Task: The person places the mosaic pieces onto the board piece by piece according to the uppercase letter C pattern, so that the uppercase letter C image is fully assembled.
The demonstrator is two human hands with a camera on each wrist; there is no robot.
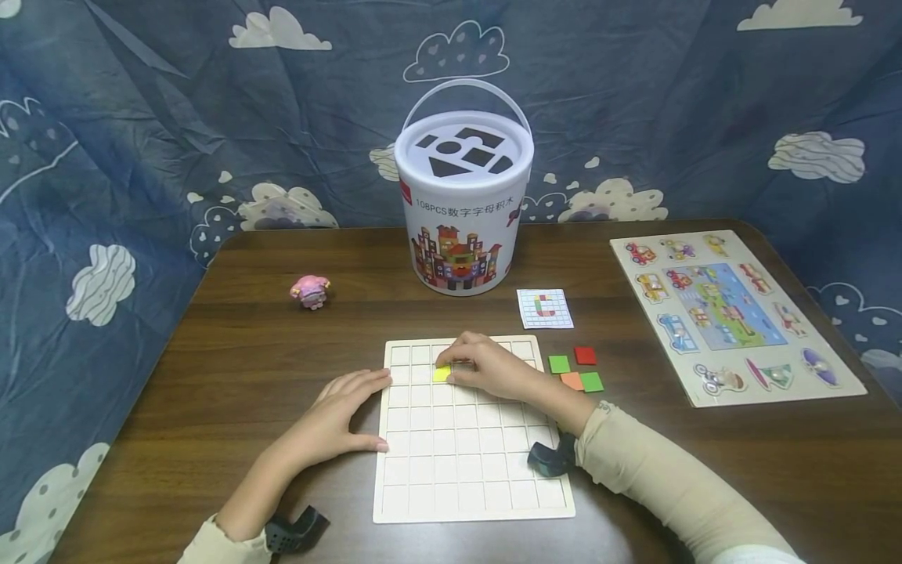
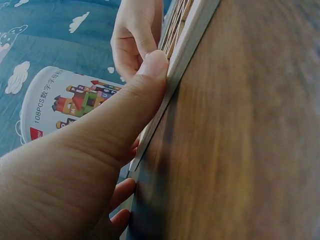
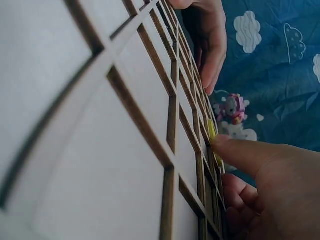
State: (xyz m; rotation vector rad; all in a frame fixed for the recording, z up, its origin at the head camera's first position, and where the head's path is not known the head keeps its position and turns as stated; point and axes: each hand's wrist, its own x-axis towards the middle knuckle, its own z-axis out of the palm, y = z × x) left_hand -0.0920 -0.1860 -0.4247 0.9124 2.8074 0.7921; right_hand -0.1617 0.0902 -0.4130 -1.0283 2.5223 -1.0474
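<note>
A pale wooden grid board [image 1: 461,470] lies flat on the table. Over its upper rows, my right hand [image 1: 493,368] pinches a yellow square tile [image 1: 441,374] between thumb and fingers, at one of the cells. The same tile [image 3: 212,131] appears edge-on at the thumb tip in the right wrist view. My left hand [image 1: 331,419] rests at the board's left edge, thumb and fingers spread, fingertips on the rim. In the left wrist view the left thumb [image 2: 150,75] lies along that edge. Two green tiles, a red tile [image 1: 585,356] and an orange tile [image 1: 571,381] lie right of the board.
Behind the board stands a white bucket [image 1: 458,211] with a shape-hole lid. A small card [image 1: 546,309] with a coloured grid pattern lies near it. A pink toy figure [image 1: 311,291] is at the back left, and a picture puzzle board [image 1: 733,376] at the right.
</note>
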